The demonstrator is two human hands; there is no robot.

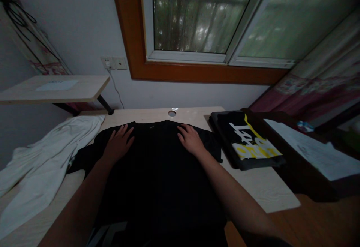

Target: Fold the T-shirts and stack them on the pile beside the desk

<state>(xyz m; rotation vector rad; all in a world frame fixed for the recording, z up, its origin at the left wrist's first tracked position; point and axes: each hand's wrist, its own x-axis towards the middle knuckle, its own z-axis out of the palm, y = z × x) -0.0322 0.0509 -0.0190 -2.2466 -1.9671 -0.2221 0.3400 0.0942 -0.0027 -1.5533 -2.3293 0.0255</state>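
A black T-shirt (163,172) lies spread on the pale wooden desk, its collar toward the wall and its short sleeves out to the sides. My left hand (118,142) rests flat on the shirt near its left shoulder, fingers stretched out. On the opposite shoulder lies my right hand (191,138), palm down with the fingers apart. Neither hand grips the cloth. Part of a light grey print (109,234) shows at the bottom left of the shirt. The lower part of the shirt runs out of view.
White garments (47,153) lie loosely on the left, below a raised wooden shelf (84,89). A stack of folded dark shirts (250,142), the top one with a yellow and white print, sits on the right. Beyond it, papers (315,149) lie on a dark surface. The desk (261,190) has a cable hole near the wall.
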